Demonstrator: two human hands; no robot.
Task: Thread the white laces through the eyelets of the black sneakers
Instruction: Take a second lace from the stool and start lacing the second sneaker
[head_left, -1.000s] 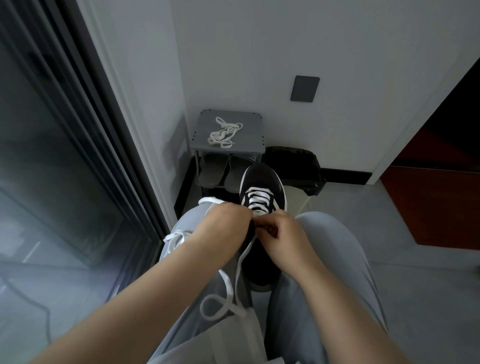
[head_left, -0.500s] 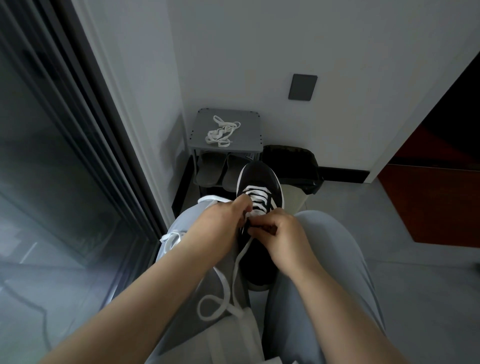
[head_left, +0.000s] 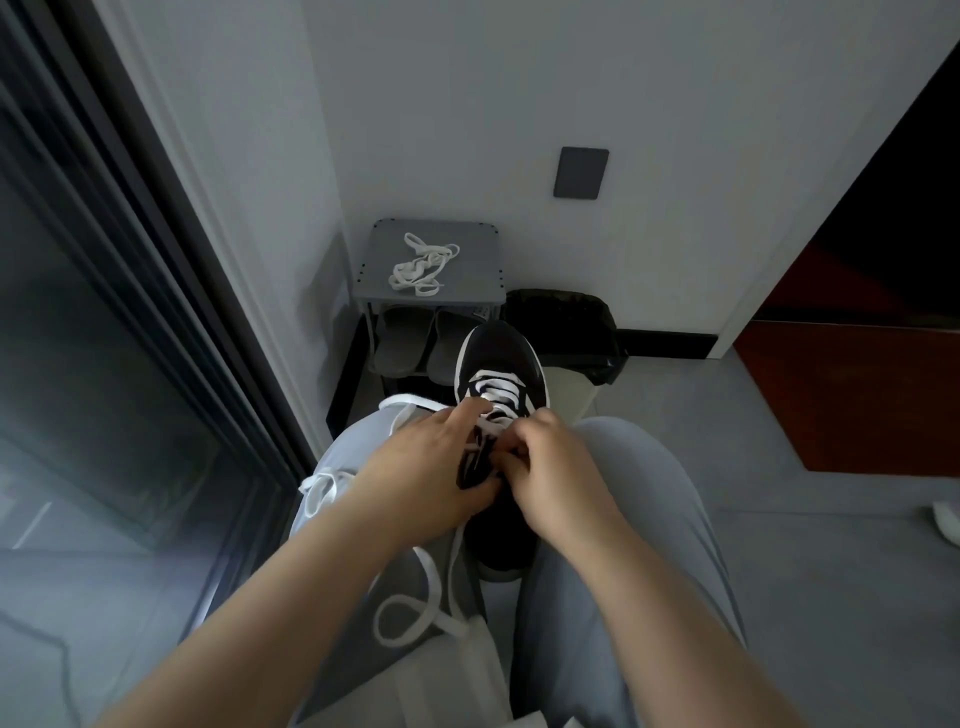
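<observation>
Sneaker work at close quarters: the black sneaker (head_left: 500, 364) is wedged between the person's knees (head_left: 649, 467), toe pointing away, and that clamp looks deliberate, as it frees both hands for the lacing. The white lace (head_left: 496, 392) already crosses the eyelets nearest the toe in neat bars, so my read is that the job on this shoe is partway up the rows.

The right hand (head_left: 556, 467) sits at the sneaker's right eyelet row, its grip narrow, fingers curled tight, apparently pinching the lace end to feed the next hole. The left hand (head_left: 421, 478) lies across the sneaker's left flank, fingers reaching onto the lacing and thumb lower down, probably steadying the flap. Whether that grip has the lace or only the shoe, I cannot tell.

Below the left hand a loose tail (head_left: 431, 587) trails off the sneaker and loops over the lap, slack waiting to be pulled through. Beyond the sneaker's toe, a second lace (head_left: 421, 266) lies bundled on top of a grey rack (head_left: 478, 244), likely parked there for the other shoe.
</observation>
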